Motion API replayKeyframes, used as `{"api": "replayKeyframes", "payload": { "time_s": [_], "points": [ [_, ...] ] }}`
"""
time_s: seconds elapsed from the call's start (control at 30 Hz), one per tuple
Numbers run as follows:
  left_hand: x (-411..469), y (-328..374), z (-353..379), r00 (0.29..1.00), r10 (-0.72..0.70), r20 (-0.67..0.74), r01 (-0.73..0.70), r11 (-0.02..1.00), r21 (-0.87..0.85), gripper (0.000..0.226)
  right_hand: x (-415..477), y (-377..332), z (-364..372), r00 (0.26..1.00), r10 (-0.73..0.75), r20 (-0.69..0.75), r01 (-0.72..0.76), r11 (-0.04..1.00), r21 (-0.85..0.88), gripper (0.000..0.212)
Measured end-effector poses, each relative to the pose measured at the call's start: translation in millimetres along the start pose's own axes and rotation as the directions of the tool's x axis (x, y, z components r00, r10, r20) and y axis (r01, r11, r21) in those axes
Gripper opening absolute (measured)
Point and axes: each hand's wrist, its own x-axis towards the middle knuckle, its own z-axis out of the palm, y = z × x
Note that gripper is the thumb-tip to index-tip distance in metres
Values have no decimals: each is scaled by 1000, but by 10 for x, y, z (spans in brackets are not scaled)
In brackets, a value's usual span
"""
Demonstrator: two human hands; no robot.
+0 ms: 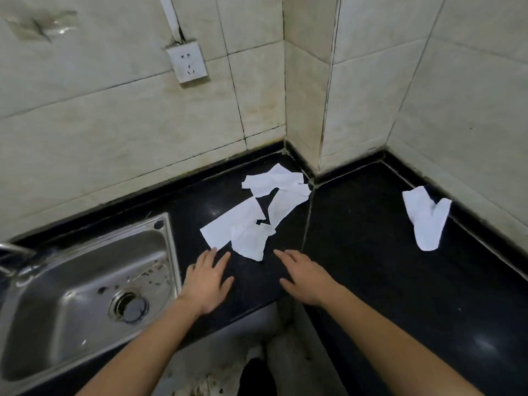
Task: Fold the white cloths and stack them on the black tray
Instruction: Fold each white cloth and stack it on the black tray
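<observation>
Several white cloths point(251, 215) lie crumpled and overlapping on the black counter point(357, 252), from its middle back toward the wall corner. One more white cloth point(427, 221) lies apart at the right, near the wall. My left hand point(207, 281) hovers just below the nearest cloth with straight fingers, holding nothing. My right hand point(304, 274) is beside it, fingers straight and pointing at the same cloth, also holding nothing. I see no black tray.
A steel sink point(85, 295) with a drain is set into the counter at the left. Tiled walls enclose the counter at the back and right, with a wall socket point(187, 62) above. The counter's front edge runs below my hands.
</observation>
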Motion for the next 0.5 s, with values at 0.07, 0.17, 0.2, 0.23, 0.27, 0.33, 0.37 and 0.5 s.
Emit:
{"api": "replayKeyframes", "payload": {
  "time_s": [0.07, 0.17, 0.2, 0.23, 0.27, 0.33, 0.37, 0.5],
  "points": [
    [285, -104, 90, 994, 94, 58, -94, 996, 2, 65, 260, -9, 53, 1000, 4, 21, -4, 1000, 31, 70],
    [745, -242, 235, 961, 244, 135, -240, 970, -39, 58, 669, -39, 114, 998, 56, 15, -56, 998, 8, 66],
    [902, -294, 293, 945, 294, 141, -288, 956, -60, 56, 830, -42, 121, 998, 65, 17, -65, 998, -28, 68],
    [1011, -316, 335, 930, 339, 140, -330, 940, -86, 55, 950, -44, 114, 998, 57, 17, -55, 995, -78, 74],
    [1116, -332, 383, 916, 376, 138, -363, 925, -111, 54, 1070, -43, 104, 999, 42, 21, -38, 990, -139, 82],
    [1300, -385, 514, 889, 438, 131, -418, 895, -154, 54, 1334, -42, 115, 999, 10, 42, 1, 965, -263, 92],
    [1378, -409, 585, 876, 466, 122, -443, 879, -176, 55, 1461, -38, 129, 998, -5, 58, 23, 948, -316, 92],
    [1544, -470, 749, 859, 510, 48, -493, 848, -194, 57, 1796, 58, 263, 990, 75, 122, -22, 922, -386, 83]
  ]
}}
